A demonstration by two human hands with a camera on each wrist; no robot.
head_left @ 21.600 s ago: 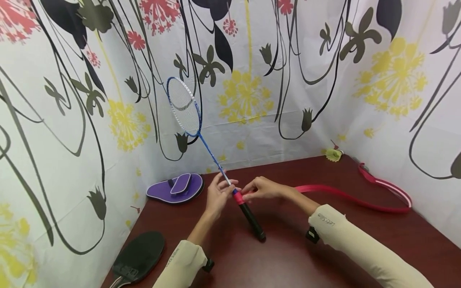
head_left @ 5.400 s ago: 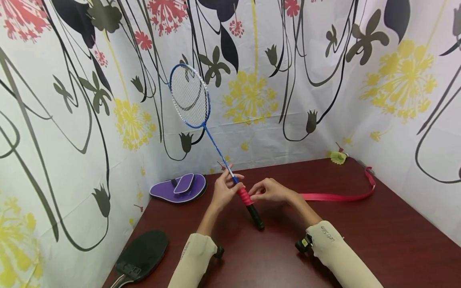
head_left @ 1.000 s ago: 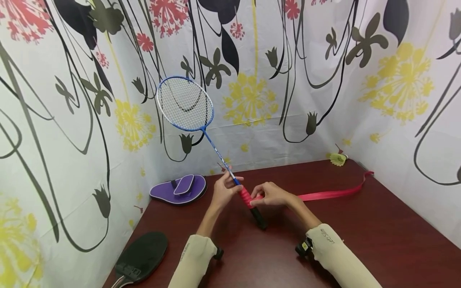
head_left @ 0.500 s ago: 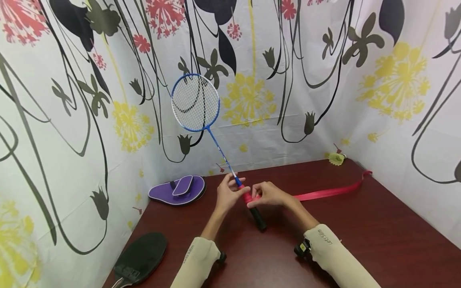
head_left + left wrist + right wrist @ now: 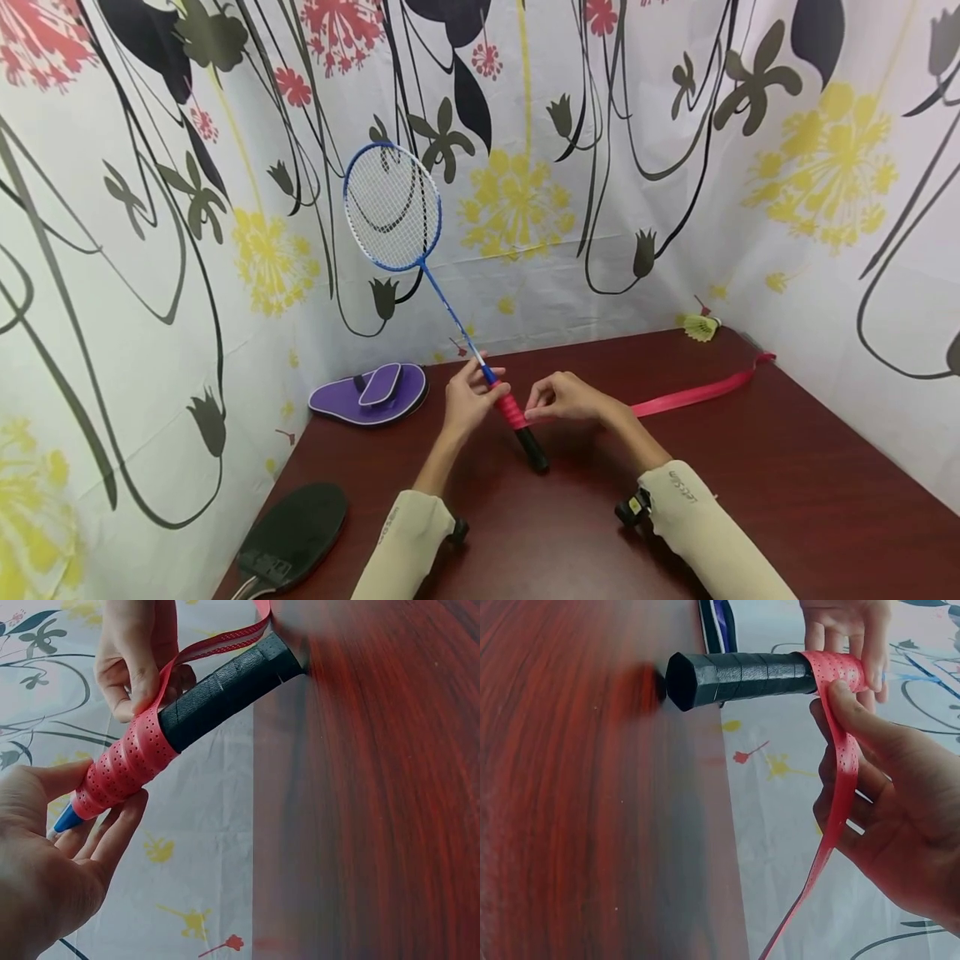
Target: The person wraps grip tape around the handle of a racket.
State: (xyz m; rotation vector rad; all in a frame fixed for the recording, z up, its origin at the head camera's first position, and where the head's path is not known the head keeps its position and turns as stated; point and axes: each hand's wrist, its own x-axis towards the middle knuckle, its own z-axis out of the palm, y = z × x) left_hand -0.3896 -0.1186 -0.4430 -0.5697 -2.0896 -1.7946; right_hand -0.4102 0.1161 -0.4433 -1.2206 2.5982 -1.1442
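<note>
Left hand (image 5: 463,407) grips the racket (image 5: 448,307), likely light, stiff, best held by its handle (image 5: 532,450); near it, right hand (image 5: 567,397) pinches tape (image 5: 845,771), probably soft, stretchy.

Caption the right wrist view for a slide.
Perforated red overgrip, pinched mid-wrap, partly covers the black badminton racket handle.

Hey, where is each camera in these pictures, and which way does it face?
Head view: worn on the head, looking forward and down at the badminton racket and table; left hand, right hand and both sleeves show.
Left wrist view: worn on that wrist, facing the black handle; left hand at lower left, right hand at top.
Right wrist view: worn on that wrist, facing the handle's end; right hand at right, left hand at top.
Shared: both wrist views show the red wrap around the handle.
</note>
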